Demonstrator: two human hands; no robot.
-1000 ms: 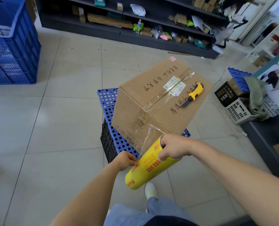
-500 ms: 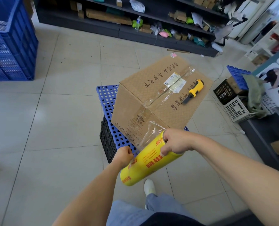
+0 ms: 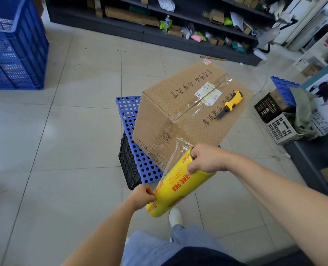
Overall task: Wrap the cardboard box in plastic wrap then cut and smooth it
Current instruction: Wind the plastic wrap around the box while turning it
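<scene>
The roll has tipped a touch steeper since the earlier frame, and the left hand (image 3: 143, 195) sits slightly lower on it. That hand is curled against the lower end of the yellow plastic wrap roll (image 3: 178, 185), while the right hand (image 3: 207, 160) clamps the upper end, fingers hooked into the core. A short sheet of film (image 3: 175, 152) runs from the roll up to the near face of the cardboard box (image 3: 178, 104). The box sits on the right part of a blue perforated board (image 3: 128, 112) over a black crate (image 3: 127, 166). A yellow knife (image 3: 231, 103) waits near the right edge of the box's top. It looks like early days: the film is only started, with the wrapping, cutting and smoothing all still to come.
</scene>
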